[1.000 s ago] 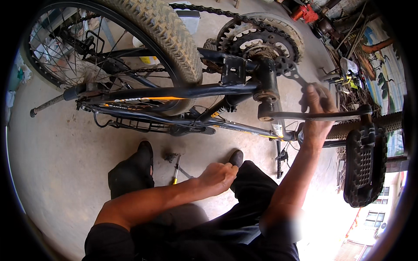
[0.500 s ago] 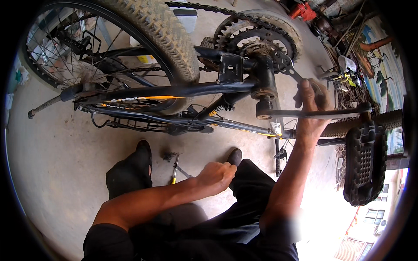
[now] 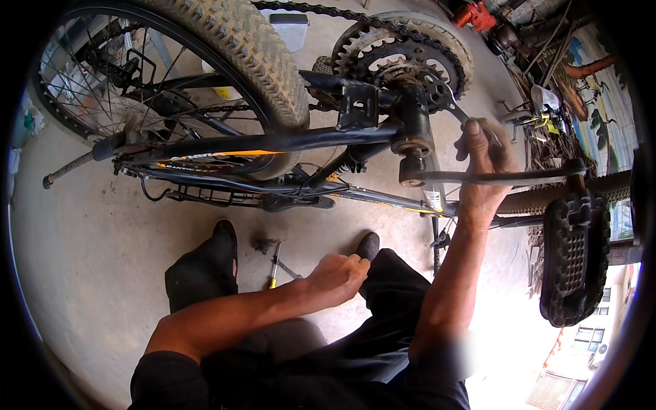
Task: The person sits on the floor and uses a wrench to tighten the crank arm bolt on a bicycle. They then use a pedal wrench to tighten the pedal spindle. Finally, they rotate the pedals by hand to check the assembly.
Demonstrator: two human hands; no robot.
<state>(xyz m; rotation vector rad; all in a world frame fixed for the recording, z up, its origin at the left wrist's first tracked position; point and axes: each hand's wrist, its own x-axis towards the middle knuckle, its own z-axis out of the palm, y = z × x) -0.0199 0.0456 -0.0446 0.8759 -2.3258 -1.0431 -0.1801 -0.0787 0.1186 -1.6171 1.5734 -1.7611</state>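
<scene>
A black bicycle frame (image 3: 273, 142) with orange and white marks lies across the upper part of the head view. My right hand (image 3: 486, 147) is closed on the handle of a flat metal wrench (image 3: 447, 102). The wrench's far end reaches the bottom bracket shell (image 3: 413, 116), beside the chainrings (image 3: 396, 55). Past my right wrist runs the crank arm (image 3: 506, 178), with a black pedal (image 3: 575, 256) at its end. My left hand (image 3: 338, 280) is closed in a fist above my right shoe; anything inside its fingers is hidden.
A knobby rear tire (image 3: 239, 55) rises at upper left, with a kickstand (image 3: 75, 164) sticking out. On the concrete floor lie a yellow-handled screwdriver (image 3: 275, 266) and a dark smudge of debris (image 3: 264, 244). Branches and clutter (image 3: 547, 137) line the right side.
My right hand and the wrench handle have shifted slightly, with the fingers turned a little. The left hand stays where it was. The whole view has drifted slightly.
</scene>
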